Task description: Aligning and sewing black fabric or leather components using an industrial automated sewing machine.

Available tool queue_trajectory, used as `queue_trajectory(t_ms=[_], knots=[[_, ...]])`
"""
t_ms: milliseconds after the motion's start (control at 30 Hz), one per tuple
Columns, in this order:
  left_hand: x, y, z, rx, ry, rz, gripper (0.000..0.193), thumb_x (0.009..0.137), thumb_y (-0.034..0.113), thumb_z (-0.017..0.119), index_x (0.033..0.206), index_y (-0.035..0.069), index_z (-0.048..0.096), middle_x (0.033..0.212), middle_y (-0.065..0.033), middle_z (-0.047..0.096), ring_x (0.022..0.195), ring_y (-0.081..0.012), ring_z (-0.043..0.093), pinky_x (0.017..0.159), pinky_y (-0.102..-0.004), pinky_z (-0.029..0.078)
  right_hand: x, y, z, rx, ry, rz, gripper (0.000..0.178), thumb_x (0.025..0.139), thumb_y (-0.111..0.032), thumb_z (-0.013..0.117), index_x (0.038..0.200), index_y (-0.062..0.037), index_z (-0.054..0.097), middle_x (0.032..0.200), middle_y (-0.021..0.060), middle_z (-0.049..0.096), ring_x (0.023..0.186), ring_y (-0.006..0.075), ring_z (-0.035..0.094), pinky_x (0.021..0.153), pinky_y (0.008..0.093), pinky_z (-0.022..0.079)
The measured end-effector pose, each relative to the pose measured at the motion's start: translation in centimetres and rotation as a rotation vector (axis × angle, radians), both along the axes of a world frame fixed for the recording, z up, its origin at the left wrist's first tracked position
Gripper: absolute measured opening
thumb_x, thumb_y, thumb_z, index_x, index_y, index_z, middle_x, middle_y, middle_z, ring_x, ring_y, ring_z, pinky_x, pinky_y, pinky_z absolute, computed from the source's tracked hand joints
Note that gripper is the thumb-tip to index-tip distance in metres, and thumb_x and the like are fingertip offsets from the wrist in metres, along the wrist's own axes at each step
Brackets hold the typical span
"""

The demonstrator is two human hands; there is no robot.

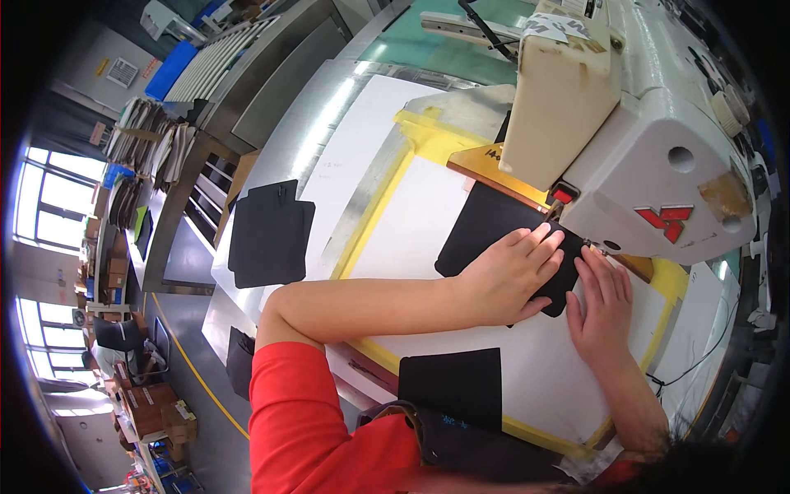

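We rest our left grip [514,276] flat and unclenched on a black panel [479,235], which lies on the white, yellow-edged counter [403,230] at three o'clock from the centre of our view. Our right grip [605,311], at the panel's four o'clock edge, is open too, fingers extended. From the panel, we see a white machine head [658,177] towards two o'clock, a second panel [453,383] near seven and a dark stack [270,240] at nine.
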State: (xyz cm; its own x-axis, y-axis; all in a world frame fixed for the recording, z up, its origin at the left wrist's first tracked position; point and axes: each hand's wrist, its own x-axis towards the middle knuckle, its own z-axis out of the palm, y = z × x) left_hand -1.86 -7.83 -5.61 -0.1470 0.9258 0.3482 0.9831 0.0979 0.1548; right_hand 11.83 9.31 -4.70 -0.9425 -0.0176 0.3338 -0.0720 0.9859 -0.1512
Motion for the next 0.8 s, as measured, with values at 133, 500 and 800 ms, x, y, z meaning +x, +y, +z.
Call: queue_trajectory(t_ms=[133, 500, 800], knots=[[-0.2, -0.3, 0.2, 0.021, -0.022, 0.008, 0.061, 0.083, 0.039, 0.065, 0.125, -0.003, 0.053, 0.137, -0.0194, 0.047, 0.124, -0.0328, 0.047, 0.103, -0.0408, 0.039, -0.1, -0.3, 0.1, -0.007, 0.031, 0.023, 0.046, 0.081, -0.015, 0.064, 0.124, -0.0011, 0.054, 0.132, 0.0143, 0.051, 0.118, 0.0319, 0.05, 0.103, 0.0499, 0.036], [-1.0, -4.8, 2.7, -0.006, -0.165, 0.08, 0.048, 0.085, 0.032, 0.069, 0.123, 0.006, 0.056, 0.135, -0.0117, 0.052, 0.127, -0.0288, 0.049, 0.103, -0.0423, 0.04, -0.1, -0.4, 0.5, -0.07, 0.068, 0.129, 0.043, 0.079, -0.012, 0.067, 0.12, -0.0033, 0.057, 0.127, 0.0132, 0.054, 0.116, 0.0309, 0.053, 0.1, 0.0492, 0.037], [-5.3, -26.3, 3.1, -0.052, -0.189, 1.278, 0.036, 0.081, 0.031, 0.075, 0.082, 0.002, 0.055, 0.077, -0.0095, 0.056, 0.07, -0.0272, 0.055, 0.066, -0.0371, 0.044, -2.4, -6.7, 1.1, -0.176, -0.091, 0.3, 0.064, 0.074, -0.038, 0.078, 0.121, -0.0008, 0.058, 0.134, 0.0172, 0.053, 0.127, 0.0362, 0.048, 0.106, 0.0507, 0.035]])
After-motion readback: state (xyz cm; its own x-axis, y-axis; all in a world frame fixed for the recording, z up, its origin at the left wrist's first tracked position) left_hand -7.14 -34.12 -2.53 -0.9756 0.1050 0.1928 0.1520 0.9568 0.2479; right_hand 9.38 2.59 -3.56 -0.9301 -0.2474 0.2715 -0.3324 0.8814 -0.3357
